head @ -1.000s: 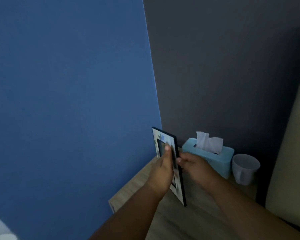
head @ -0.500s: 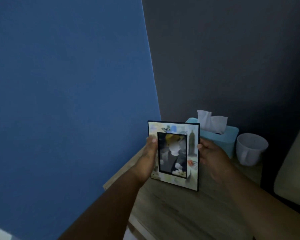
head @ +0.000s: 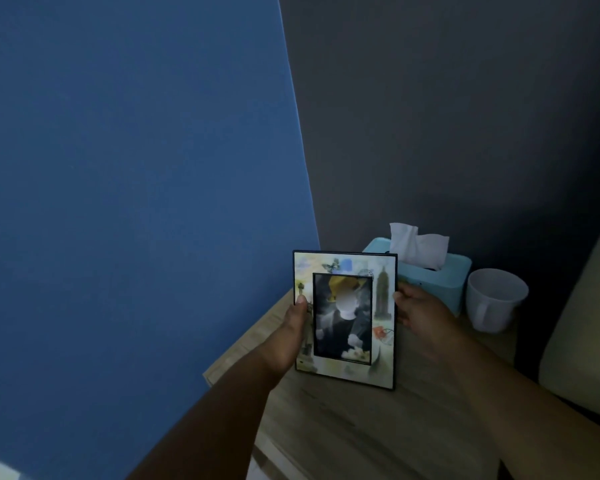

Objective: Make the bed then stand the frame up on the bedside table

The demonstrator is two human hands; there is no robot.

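A picture frame with a pale printed border and a dark photo stands upright, facing me, its bottom edge at the wooden bedside table. My left hand grips its left edge, thumb on the front. My right hand holds the right edge from behind. The frame's back and any stand are hidden.
Behind the frame sits a light blue tissue box with a white tissue sticking up. A white mug stands to its right. A blue wall is on the left, a dark grey wall behind, and a pale cushion edge on the right.
The frame has turned from edge-on to facing me and now stands squarer on the table. Both hands stayed on its sides.
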